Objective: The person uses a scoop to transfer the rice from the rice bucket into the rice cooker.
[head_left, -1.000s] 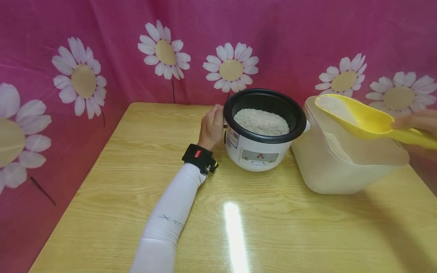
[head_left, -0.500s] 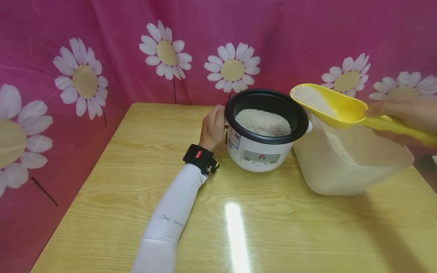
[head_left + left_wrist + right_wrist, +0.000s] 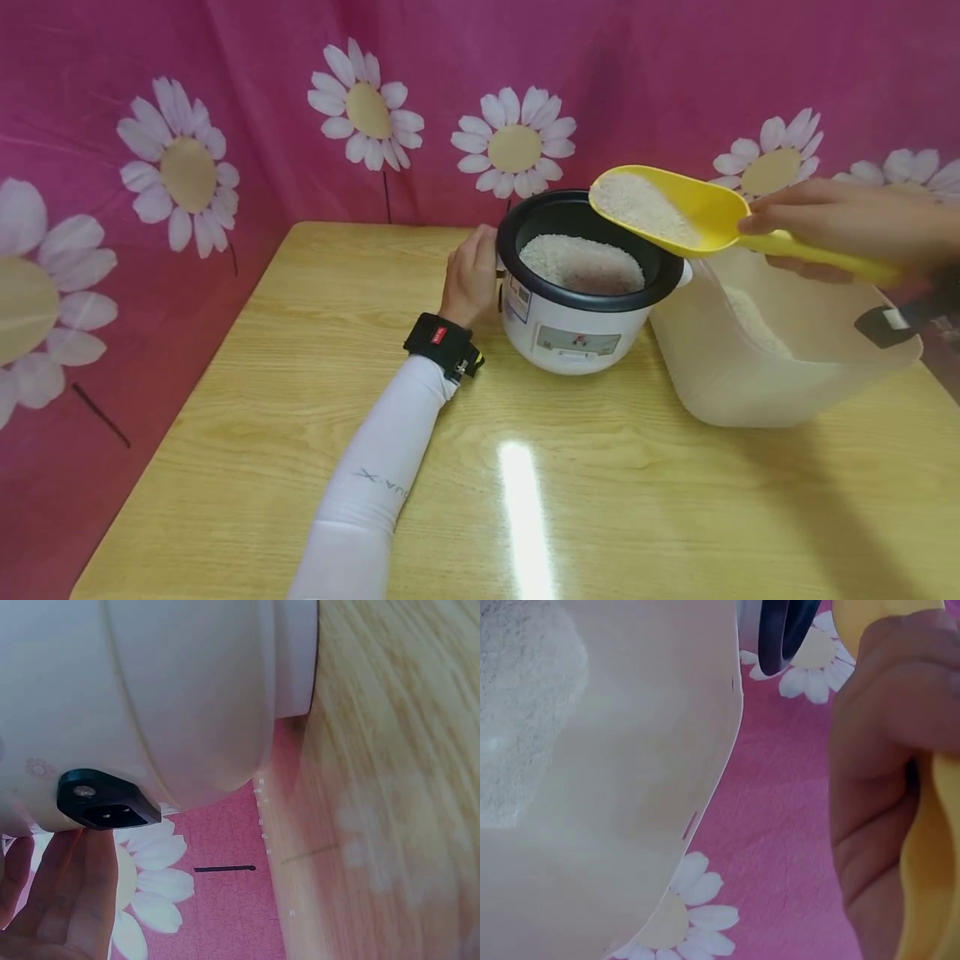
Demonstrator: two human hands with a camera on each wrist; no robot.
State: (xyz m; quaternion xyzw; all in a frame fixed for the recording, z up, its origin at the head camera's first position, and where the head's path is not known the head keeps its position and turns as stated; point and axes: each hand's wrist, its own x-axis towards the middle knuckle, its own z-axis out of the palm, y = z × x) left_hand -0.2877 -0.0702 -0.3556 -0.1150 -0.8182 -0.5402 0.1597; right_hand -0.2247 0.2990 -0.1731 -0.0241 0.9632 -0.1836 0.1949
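A white rice cooker [image 3: 558,333] with a black inner pot [image 3: 542,221] stands on the table, rice [image 3: 555,254] heaped inside. My left hand [image 3: 468,279] grips the cooker's left side by the handle; in the left wrist view its fingers [image 3: 90,885] reach the cooker beside the black power socket [image 3: 109,802]. Above the pot's right rim, my right hand [image 3: 847,221] holds a yellow scoop [image 3: 720,217] by its handle. Rice fills the front of the scoop, which hangs close over the pot and hides part of the rim.
To the right of the cooker stands a tall translucent rice bin [image 3: 720,367], open at the top, with rice inside. The wooden table [image 3: 262,392] ends at a pink flowered cloth [image 3: 637,75] behind and at the left.
My right hand has carried the rice-filled scoop leftward from above the bin to over the pot's right side. The left hand stays on the cooker.
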